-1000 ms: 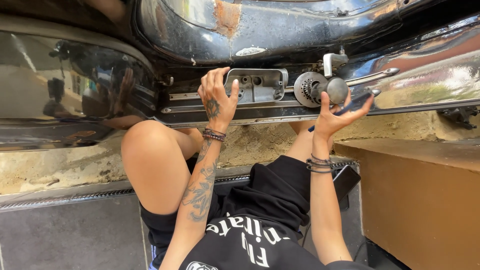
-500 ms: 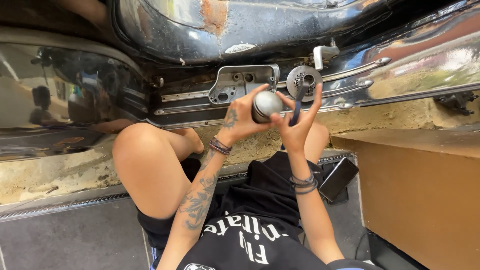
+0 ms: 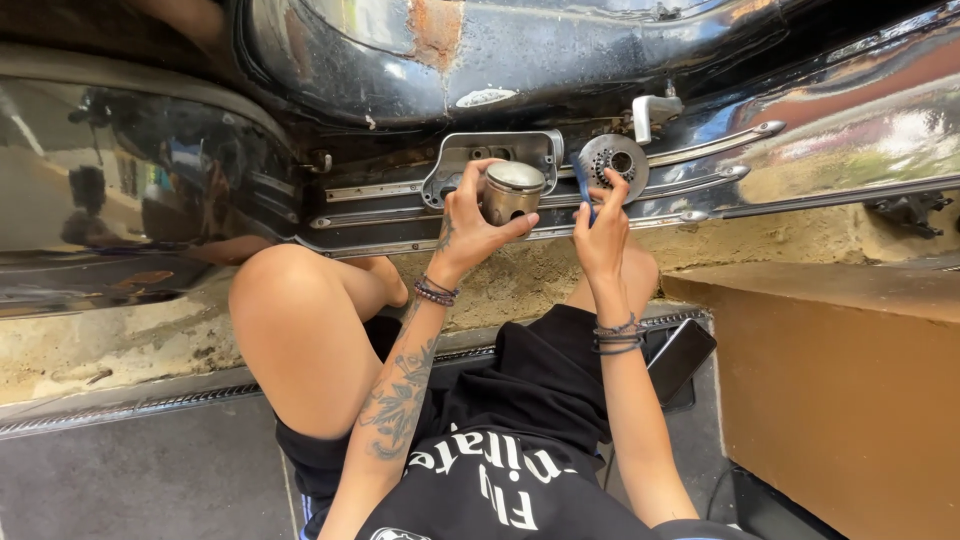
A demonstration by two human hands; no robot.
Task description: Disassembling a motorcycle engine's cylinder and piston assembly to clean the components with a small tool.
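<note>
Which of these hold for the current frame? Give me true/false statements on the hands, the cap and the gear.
1. The left hand holds a round metal cap. True.
2. The right hand rests on the tan box. False: it is up at the toothed gear on the black vehicle body.
3. Both wrists wear bracelets. True.
4. The metal cap lies on the ground. False: it is held up in front of the grey bracket.
5. A rust patch shows on the black bodywork. True.
</note>
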